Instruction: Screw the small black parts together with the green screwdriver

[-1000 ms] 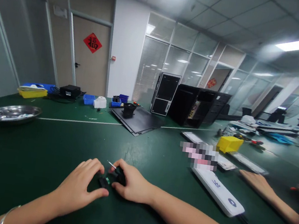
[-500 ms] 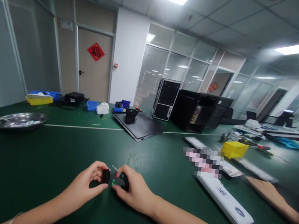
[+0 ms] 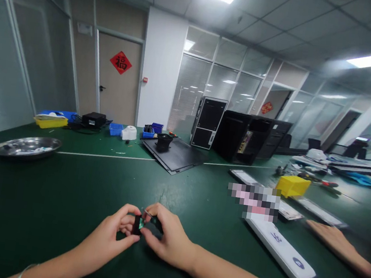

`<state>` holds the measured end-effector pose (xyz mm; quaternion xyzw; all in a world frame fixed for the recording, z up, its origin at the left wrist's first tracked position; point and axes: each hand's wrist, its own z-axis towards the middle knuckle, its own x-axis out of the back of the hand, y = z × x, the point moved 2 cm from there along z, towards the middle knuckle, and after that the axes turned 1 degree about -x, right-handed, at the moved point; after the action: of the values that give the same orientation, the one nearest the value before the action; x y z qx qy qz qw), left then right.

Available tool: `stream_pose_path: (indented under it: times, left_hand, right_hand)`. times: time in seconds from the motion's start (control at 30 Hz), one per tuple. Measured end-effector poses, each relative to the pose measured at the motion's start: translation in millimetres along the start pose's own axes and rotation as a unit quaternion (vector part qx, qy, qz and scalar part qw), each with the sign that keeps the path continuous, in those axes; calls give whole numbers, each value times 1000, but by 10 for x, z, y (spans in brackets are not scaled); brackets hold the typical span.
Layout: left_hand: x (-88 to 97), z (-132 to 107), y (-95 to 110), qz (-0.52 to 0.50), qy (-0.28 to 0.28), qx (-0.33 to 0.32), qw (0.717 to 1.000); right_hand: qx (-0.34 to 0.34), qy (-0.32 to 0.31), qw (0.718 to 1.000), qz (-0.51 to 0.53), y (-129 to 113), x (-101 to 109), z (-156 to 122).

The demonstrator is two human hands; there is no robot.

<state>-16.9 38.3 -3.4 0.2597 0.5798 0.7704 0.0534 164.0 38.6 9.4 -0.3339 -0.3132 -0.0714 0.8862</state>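
Observation:
My left hand [image 3: 107, 229] grips a small black part [image 3: 137, 225] between thumb and fingers, above the green bench top. A bit of green circuit board [image 3: 141, 223] shows on that part. My right hand [image 3: 167, 235] pinches a small screwdriver with a black handle [image 3: 157, 223]. Its thin metal shaft [image 3: 146, 213] points left at the black part, and the tip is hidden by my fingers. The two hands nearly touch, with the part between them.
A white power strip [image 3: 277, 246] lies to my right, and a co-worker's forearm [image 3: 339, 246] rests beyond it. Farther off are a yellow bin [image 3: 292, 186], a steel tray [image 3: 27, 146], a black mat [image 3: 172, 154] and black computer cases [image 3: 241, 137].
My hands have come closer together. The black part now sits against the screwdriver's end, and the green board is less visible. The view has shifted slightly, with the room more level.

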Motion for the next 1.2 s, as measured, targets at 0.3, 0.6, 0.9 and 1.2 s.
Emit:
stream_pose_path:
  times: [0.3, 0.6, 0.9, 1.2]
  left_hand:
    - [7, 5, -39, 12, 1, 1, 1000]
    - [40, 56, -82, -90, -5, 57, 994]
    - [117, 65, -96, -54, 39, 19, 998]
    - [172, 79, -96, -36, 71, 3, 997]
  right_hand:
    - [12, -20, 1000, 0, 2, -4, 3]
    - [18, -34, 999, 18, 35, -38, 12]
    - [-32, 15, 999, 32, 101, -21, 10]
    - [-66, 30, 997, 13, 170, -26, 11]
